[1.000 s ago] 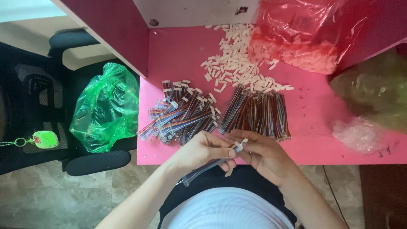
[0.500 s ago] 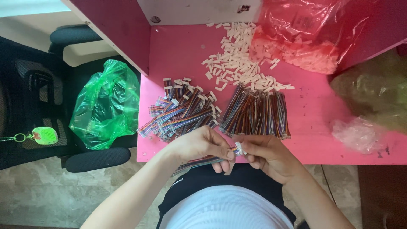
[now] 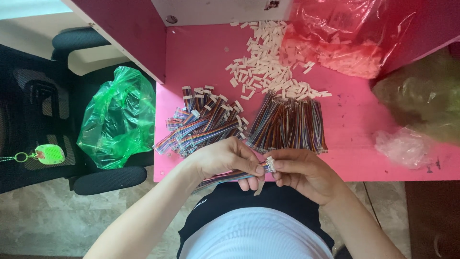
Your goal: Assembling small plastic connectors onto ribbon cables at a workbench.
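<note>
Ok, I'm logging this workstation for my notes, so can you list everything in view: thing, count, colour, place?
table: one, pink, under the work.
white connector housings: many, loose heap, far middle of table.
red plastic bag: one, holds more white pieces, far right.
bare wire bundles: one pile, multicoloured, laid side by side, centre.
wire bundles with white ends: one jumbled pile, multicoloured, left of centre.
clear bag: one, crumpled, right edge.
olive bag: one, far right.
green bag: one, on black chair beside the table.
green tag: one, on the chair.
held wire bundle: one, multicoloured, white connector at its tip.
left hand: grips the bundle.
right hand: pinches the connector.
</note>
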